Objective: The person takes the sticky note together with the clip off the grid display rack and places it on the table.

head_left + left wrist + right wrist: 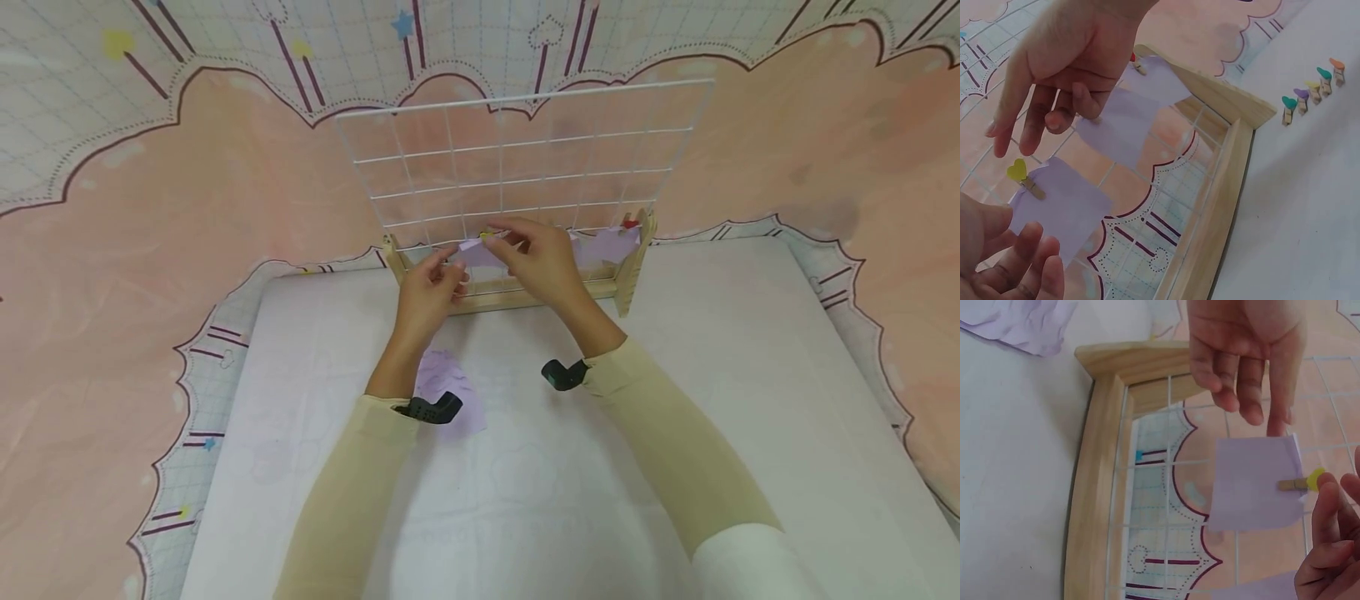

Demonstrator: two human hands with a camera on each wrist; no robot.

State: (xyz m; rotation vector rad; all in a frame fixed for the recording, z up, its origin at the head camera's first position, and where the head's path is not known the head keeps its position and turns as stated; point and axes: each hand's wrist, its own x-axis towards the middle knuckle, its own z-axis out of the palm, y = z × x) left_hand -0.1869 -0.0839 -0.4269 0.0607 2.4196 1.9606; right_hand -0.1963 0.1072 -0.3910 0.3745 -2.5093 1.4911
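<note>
A square of purple paper hangs on the white wire grid, held by a small wooden clothespin with a yellow heart. My left hand is at the paper's left side, its index fingertip right at the edge, fingers loosely bent. Just by the yellow heart is my right hand, fingers extended and loosely bent, with a small gap to the clothespin in the left wrist view. Farther right hang a second purple paper, its clip mostly hidden by my right hand, and a third with a red heart clothespin.
The wire grid stands in a wooden base at the back of the white table. Crumpled purple paper sheets lie below my left wrist. Several heart clothespins lie in a row on the table beyond the base's right end.
</note>
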